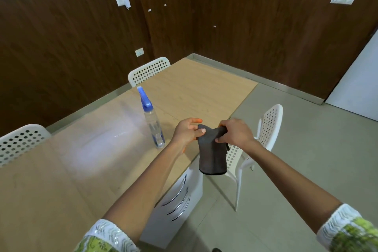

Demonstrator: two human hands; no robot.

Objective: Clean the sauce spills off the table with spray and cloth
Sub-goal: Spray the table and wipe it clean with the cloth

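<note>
- Here, the fingers point(201, 131) of the left hand point(187, 132) pinch the upper left corner of the grey cloth point(212, 155), thumb pressed on top.
- The right hand point(235, 131) curls round the cloth's upper right corner, gripping it from above.
- Between the two hands the cloth hangs down slack, held in the air just past the counter's point(61, 170) right edge.
- Just left of the left hand, the spray bottle point(152, 120) stands upright on the counter near that right edge, blue trigger head on top.
- A pale wet sheen spreads over the counter left of the bottle.
- White perforated chairs point(266, 129) stand beside the counter; a white drawer unit point(176, 206) sits beneath its right edge.
</note>
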